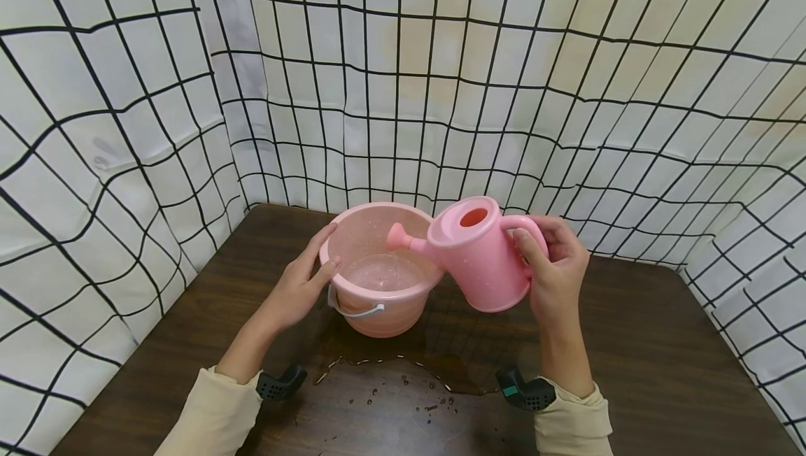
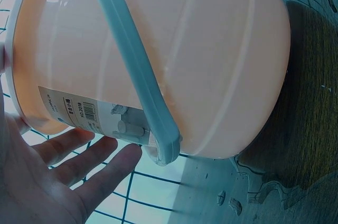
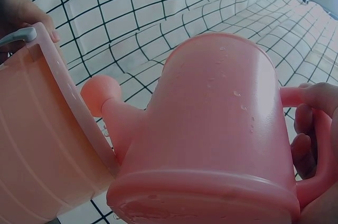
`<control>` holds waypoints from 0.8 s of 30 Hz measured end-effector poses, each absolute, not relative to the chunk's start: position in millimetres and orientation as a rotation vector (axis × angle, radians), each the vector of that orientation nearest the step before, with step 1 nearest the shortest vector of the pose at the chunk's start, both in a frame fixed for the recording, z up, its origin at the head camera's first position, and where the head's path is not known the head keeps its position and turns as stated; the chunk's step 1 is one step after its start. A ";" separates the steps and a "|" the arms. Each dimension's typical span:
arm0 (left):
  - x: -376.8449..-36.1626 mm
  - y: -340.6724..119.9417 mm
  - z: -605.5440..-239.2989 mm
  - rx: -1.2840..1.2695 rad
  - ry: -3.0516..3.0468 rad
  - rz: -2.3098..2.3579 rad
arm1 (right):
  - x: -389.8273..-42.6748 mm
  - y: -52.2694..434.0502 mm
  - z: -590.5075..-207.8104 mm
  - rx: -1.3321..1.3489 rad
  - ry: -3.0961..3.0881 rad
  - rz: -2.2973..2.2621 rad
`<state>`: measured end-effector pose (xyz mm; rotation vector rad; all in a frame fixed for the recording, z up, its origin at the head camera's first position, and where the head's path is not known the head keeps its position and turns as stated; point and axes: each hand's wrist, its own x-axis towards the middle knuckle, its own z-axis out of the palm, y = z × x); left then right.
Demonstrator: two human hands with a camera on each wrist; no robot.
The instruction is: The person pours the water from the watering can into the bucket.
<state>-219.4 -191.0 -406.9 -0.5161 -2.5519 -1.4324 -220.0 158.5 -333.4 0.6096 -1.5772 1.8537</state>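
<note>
My left hand [image 1: 296,288] rests against the near left side of the pink bucket [image 1: 378,271], fingers straight and spread along its wall, thumb up at the rim; from the left wrist view my fingers [image 2: 79,155] lie just below the white label on the bucket's side, close to where the pale handle [image 2: 137,76] joins. The bucket stands on the dark wooden table [image 1: 661,358], towards the back left of it, with a little water in the bottom. On the table in front of the bucket there is a puddle [image 1: 403,365] and scattered drops.

Just right of the bucket is the pink watering can [image 1: 478,257], held off the table and tilted to the left, so that its spout [image 1: 403,238] reaches over the bucket's rim. My right hand [image 1: 554,274] holds the can by its loop handle, fingers curled through and round it. From the right wrist view the can's body [image 3: 216,129] carries water droplets, and its base sits right beside the bucket's wall
</note>
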 end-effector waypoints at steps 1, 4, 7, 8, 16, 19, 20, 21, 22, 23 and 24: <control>-219.4 -190.9 -406.8 -0.516 -2.552 -1.432 | -220.0 158.5 -333.6 0.608 -1.578 1.854; -219.4 -190.8 -406.7 -0.517 -2.551 -1.431 | -220.0 158.9 -334.1 0.596 -1.582 1.851; -219.4 -190.6 -406.7 -0.519 -2.548 -1.432 | -219.9 159.3 -334.4 0.591 -1.582 1.853; -219.3 -190.6 -406.6 -0.519 -2.548 -1.432 | -219.9 159.4 -334.3 0.591 -1.584 1.853; -220.1 -190.6 -407.1 -0.513 -2.551 -1.429 | -219.9 159.2 -334.0 0.606 -1.583 1.853; -220.8 -190.7 -407.9 -0.511 -2.552 -1.421 | -220.1 159.2 -334.3 0.611 -1.582 1.853; -221.0 -190.8 -408.2 -0.510 -2.552 -1.420 | -220.1 159.3 -334.5 0.609 -1.583 1.852; -220.9 -190.8 -408.0 -0.512 -2.552 -1.420 | -220.1 159.3 -334.5 0.606 -1.585 1.850; -220.9 -190.8 -408.0 -0.512 -2.551 -1.421 | -220.1 159.3 -334.5 0.603 -1.587 1.849; -220.9 -190.7 -407.9 -0.515 -2.549 -1.422 | -220.1 159.4 -334.5 0.600 -1.589 1.848; -221.0 -190.6 -407.8 -0.516 -2.547 -1.423 | -220.1 159.4 -334.5 0.598 -1.590 1.847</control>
